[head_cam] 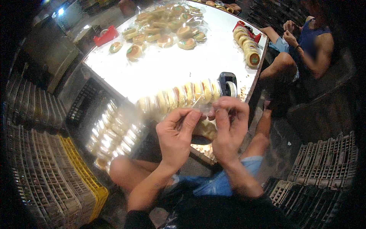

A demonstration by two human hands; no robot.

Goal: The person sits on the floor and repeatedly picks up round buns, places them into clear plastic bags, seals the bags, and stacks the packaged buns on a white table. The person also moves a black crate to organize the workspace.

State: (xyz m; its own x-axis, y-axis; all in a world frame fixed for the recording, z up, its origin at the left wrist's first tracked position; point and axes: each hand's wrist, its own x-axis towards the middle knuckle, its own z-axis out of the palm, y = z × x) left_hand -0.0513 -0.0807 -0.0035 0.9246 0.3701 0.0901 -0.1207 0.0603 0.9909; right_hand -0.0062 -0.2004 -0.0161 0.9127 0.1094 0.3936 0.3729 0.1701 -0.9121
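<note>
Both my hands are raised over the near edge of the table point(174, 70). My left hand point(178, 130) and my right hand point(231, 126) pinch a clear plastic wrapper point(204, 108) between thumbs and fingers. Below the wrapper, between my hands, shows a round pale bun or cake point(205, 130), partly hidden. Just beyond my hands, a row of wrapped round cakes point(178, 96) stands on edge, side by side. At the row's right end is a black tape dispenser point(228, 83) with a pale roll. Many wrapped cakes point(168, 25) with green stickers lie heaped on the far side.
A red tape dispenser point(105, 36) is at the table's far left. Another row of cakes point(247, 47) lies by a second red dispenser point(258, 37), near a seated person point(311, 43). Stacked wrapped packs point(115, 133) and plastic crates point(51, 171) stand left; more crates point(326, 163) stand right.
</note>
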